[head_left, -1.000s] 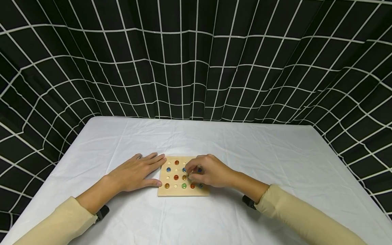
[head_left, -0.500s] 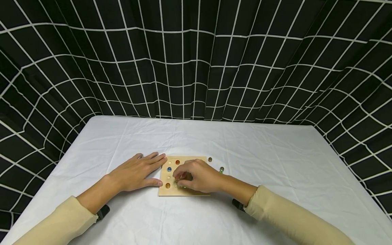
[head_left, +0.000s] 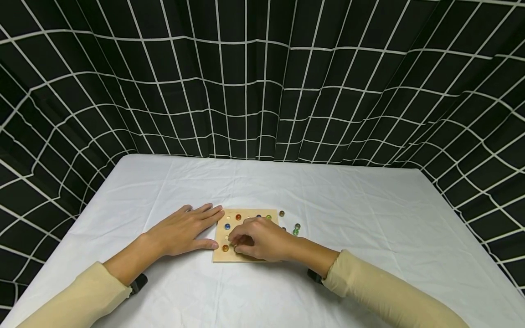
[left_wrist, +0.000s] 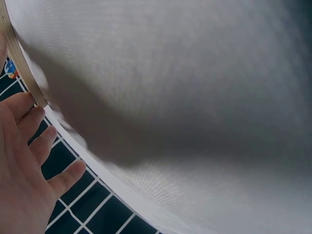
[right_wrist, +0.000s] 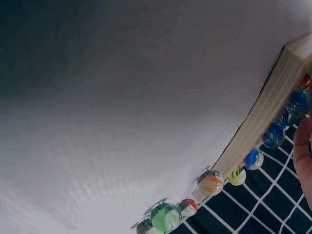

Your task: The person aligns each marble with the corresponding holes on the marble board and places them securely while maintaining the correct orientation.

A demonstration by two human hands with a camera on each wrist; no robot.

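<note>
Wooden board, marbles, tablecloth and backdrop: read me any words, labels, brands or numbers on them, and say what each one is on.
None: no view shows a word, number, label or brand.
The wooden board bears only holes and marbles.
The white tablecloth is plain.
The black curtain carries only a white grid.

Over the last second the right hand (head_left: 258, 239) has slid from the right side of the wooden board (head_left: 229, 256) toward its lower left — uncovering marbles (head_left: 296, 228) on the cloth just right of the board, and two in its top row.
</note>
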